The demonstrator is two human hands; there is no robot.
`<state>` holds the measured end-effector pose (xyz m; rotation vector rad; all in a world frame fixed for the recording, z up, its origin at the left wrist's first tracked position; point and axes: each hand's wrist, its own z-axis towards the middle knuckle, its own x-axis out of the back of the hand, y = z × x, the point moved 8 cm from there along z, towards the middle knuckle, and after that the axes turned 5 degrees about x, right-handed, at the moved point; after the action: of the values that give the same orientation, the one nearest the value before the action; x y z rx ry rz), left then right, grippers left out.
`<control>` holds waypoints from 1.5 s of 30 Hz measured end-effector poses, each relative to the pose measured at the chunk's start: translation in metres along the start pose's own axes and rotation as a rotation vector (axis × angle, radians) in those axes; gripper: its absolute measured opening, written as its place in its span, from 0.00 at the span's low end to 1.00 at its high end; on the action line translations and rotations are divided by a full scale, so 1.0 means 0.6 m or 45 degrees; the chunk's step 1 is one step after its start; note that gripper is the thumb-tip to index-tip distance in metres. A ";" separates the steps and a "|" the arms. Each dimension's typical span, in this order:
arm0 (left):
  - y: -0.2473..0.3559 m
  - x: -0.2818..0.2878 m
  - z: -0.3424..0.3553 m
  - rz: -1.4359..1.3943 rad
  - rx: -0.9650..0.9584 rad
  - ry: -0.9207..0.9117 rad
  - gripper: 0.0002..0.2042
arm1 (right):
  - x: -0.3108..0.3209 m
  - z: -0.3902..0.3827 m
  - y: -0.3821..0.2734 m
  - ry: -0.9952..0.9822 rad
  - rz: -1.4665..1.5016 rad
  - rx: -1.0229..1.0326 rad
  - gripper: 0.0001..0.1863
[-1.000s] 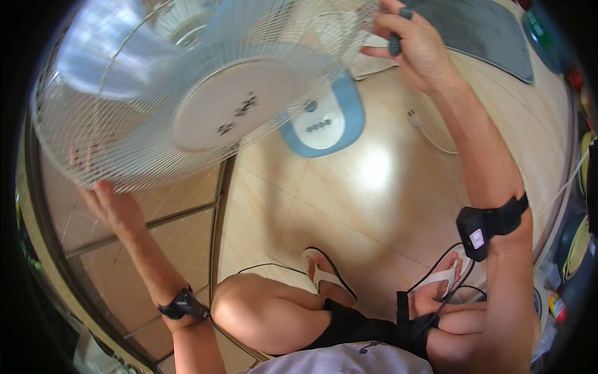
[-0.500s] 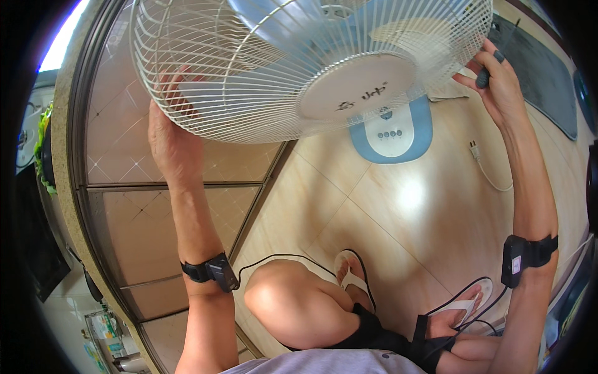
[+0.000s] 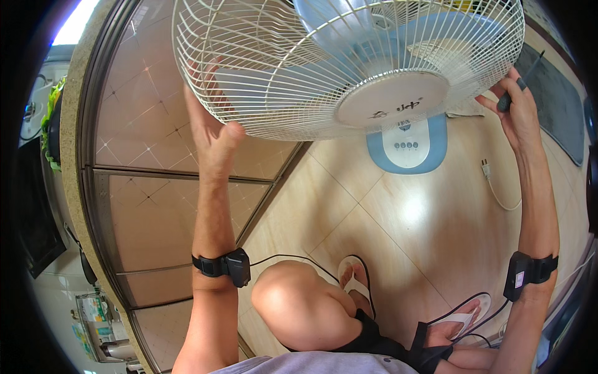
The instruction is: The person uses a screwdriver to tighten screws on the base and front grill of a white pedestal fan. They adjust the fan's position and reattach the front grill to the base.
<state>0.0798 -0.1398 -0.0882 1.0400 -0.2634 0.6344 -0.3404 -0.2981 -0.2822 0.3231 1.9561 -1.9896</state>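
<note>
A fan's white wire grille (image 3: 274, 87) fills the upper middle, with pale blue blades (image 3: 330, 25) behind its wires. My left hand (image 3: 212, 140) grips the grille's left rim; its fingers show through the wires and its thumb sticks out below. At the right rim, my right hand (image 3: 518, 115) has a dark-handled screwdriver (image 3: 505, 102) tucked in its fingers, its thin shaft pointing up and away. The fingertips of that hand are against or very near the grille. Below the fan head, its blue and white base (image 3: 408, 153) with several buttons stands on the floor.
A white plug and cord (image 3: 486, 171) lie on the tiled floor (image 3: 336, 206) to the right. Glossy cabinet doors (image 3: 149, 137) run along the left under a stone counter edge (image 3: 84, 181). A dark grey mat (image 3: 557, 106) lies at the far right. Cables trail from both armbands.
The fan head has shifted right in the picture, more than its base has. My left hand has moved right with the rim, and its thumb now shows. The right hand has shifted slightly right and down.
</note>
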 end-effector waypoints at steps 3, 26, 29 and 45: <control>-0.093 -0.001 -0.039 -0.135 0.419 -0.109 0.62 | 0.002 -0.001 0.000 0.026 0.027 0.016 0.27; 0.002 0.004 0.005 -0.320 0.038 -0.168 0.47 | -0.002 -0.006 -0.004 0.028 0.067 -0.028 0.26; 0.037 -0.001 0.021 -0.056 -0.016 -0.166 0.40 | -0.009 -0.007 -0.007 -0.007 0.073 -0.035 0.26; -0.149 -0.026 -0.032 -0.916 0.692 -0.063 0.34 | -0.018 -0.013 -0.016 0.037 0.078 -0.048 0.27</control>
<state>0.1197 -0.1604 -0.1695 1.5608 0.2603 0.0126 -0.3347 -0.2895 -0.2694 0.3996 1.9748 -1.9180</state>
